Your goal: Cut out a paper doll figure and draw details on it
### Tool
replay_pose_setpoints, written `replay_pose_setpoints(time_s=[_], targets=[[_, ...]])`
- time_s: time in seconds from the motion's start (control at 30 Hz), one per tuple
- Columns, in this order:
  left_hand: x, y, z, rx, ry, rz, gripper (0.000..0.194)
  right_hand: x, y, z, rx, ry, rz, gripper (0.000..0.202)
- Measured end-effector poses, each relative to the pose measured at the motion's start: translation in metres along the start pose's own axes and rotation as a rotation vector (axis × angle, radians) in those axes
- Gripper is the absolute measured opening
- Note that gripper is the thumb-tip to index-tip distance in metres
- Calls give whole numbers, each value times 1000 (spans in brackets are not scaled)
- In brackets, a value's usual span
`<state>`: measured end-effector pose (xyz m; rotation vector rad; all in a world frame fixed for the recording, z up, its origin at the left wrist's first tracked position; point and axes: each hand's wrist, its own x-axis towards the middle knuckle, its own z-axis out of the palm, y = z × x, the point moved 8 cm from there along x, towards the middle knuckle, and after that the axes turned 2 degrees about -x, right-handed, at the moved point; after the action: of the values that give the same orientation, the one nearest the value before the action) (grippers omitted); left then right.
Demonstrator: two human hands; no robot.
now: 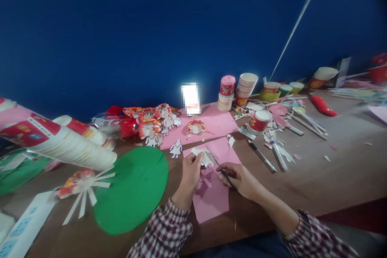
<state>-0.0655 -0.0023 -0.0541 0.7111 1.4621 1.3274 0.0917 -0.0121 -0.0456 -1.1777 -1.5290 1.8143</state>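
Observation:
My left hand (192,171) pinches a small white paper piece (207,159) over a pink sheet (211,205). To its right, my right hand (237,177) is closed round a thin dark tool (226,178), whose tip points up and left at the white paper; whether it is a knife or a pen I cannot make out. Pink paper scraps (206,178) lie between the hands. A white paper figure cutout (175,149) rests just beyond my left hand. Behind it, a ring-shaped red and yellow craft (196,127) sits on another pink sheet (219,123).
A green disc (133,189) lies at left, beside a long leaning stack of paper cups (75,145). Finished crafts (150,123) are piled behind. At right are a red cup (259,121), markers (278,155), paper scraps and a red object (323,105).

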Motion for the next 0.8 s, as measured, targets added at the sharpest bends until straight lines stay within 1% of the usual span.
replay_pose_setpoints(time_s=[0.1,0.23,0.37,0.5,0.67,0.8], targets=[[0,0,0,7,2,-6,34,-1,-2,0,-15,8,5,38],[-2,4,1,24,0,0,35,-1,-3,-1,-20,50,21,38],[0,8,-1,41,-13,17,34,-1,-4,-4,56,86,21,41],[10,13,-12,79,-16,54,32,0,-1,-8,139,112,5,43],[24,18,-25,132,-82,103,24,0,0,-8,99,82,4,45],[28,27,-35,173,-74,169,18,-2,-3,-7,63,74,5,46]])
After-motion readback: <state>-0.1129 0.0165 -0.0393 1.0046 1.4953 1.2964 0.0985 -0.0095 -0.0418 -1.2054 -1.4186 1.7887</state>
